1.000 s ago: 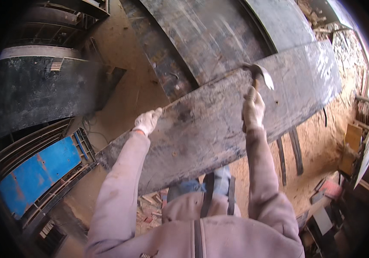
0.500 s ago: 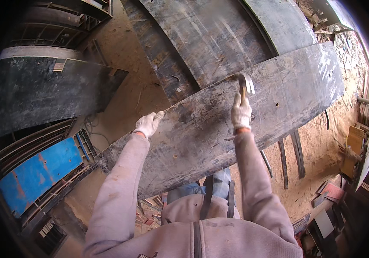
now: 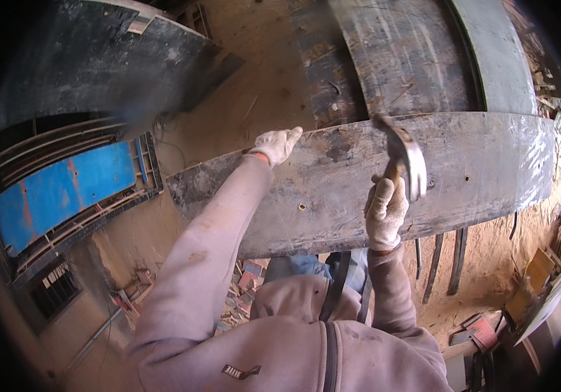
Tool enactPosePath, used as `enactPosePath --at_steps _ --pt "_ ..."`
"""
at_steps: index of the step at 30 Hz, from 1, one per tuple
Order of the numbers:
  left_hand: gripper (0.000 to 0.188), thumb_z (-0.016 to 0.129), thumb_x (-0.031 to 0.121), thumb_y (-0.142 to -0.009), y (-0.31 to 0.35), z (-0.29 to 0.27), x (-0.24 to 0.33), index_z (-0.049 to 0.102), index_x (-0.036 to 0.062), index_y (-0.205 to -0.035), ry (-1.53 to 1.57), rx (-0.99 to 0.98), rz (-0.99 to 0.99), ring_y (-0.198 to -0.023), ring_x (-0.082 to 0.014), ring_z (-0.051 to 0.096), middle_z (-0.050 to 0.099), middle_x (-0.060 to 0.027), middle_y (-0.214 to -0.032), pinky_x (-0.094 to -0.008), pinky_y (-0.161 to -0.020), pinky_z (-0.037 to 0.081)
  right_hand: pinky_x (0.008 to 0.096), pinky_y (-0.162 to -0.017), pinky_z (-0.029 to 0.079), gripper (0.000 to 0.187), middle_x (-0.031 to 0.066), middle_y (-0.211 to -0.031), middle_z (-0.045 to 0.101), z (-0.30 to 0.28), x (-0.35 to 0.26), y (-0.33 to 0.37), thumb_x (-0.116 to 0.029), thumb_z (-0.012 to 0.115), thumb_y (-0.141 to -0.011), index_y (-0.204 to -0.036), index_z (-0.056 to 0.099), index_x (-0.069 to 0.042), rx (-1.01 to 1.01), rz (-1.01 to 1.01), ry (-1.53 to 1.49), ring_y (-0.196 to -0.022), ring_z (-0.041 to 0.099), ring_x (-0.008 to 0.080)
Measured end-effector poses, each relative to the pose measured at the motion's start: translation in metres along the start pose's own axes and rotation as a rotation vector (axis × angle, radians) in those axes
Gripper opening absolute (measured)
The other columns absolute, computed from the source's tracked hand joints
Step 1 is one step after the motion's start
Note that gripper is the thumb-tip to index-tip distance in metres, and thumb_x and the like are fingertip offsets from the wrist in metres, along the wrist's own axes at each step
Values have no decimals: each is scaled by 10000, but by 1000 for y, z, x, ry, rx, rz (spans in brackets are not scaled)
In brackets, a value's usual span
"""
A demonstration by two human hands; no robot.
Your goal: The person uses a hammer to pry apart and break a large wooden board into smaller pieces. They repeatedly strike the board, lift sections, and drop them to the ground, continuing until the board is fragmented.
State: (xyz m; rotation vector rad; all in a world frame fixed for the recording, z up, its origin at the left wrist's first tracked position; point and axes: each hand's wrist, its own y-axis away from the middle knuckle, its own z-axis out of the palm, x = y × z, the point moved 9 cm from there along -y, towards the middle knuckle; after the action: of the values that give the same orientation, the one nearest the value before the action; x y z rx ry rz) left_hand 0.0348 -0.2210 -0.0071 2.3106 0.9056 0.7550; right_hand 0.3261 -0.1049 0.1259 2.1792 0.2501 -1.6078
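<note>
A long, dark, scuffed panel [image 3: 333, 196] lies across in front of me, with small holes in its face. My left hand [image 3: 276, 145], in a whitish knit glove, is closed over the panel's far edge, its fingertips partly hidden. In my gloved right hand [image 3: 386, 212] is a claw hammer [image 3: 414, 163], gripped by its wooden handle. The hammer's metal head points away from me and appears raised over the panel, apart from its surface.
More dark panels [image 3: 411, 59] lie beyond the far edge. At left are a blue panel [image 3: 65, 196] in a frame and a large black panel [image 3: 117, 65]. Dark strips [image 3: 458, 261] stick out beneath the near edge. Wood scraps [image 3: 244, 287] litter the ground.
My right hand and the hammer have come up and nearer to me. The whole view has shifted and turned. My left hand stays at the panel's far edge.
</note>
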Motion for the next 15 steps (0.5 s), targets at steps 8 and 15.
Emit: enactPosePath --at_steps 8,15 --pt "783 214 691 -1035 1 1 0 703 123 -1259 -53 -116 -39 -1208 -423 612 693 -203 -1242 -514 -1050 456 244 -405 278 513 -49 -604 467 31 32 -2 -555 522 -1049 -939 587 -58 26 330 -299 -456 372 35" --pt "766 208 655 -1050 -6 5 1 724 103 -1178 -62 -94 -5 -1136 -434 642 714 -222 -1154 -512 -1004 482 236 -418 316 514 -26 -597 465 68 66 23 -531 541 -1047 -941 606 -32 -60 612 -380 -446 407 50"
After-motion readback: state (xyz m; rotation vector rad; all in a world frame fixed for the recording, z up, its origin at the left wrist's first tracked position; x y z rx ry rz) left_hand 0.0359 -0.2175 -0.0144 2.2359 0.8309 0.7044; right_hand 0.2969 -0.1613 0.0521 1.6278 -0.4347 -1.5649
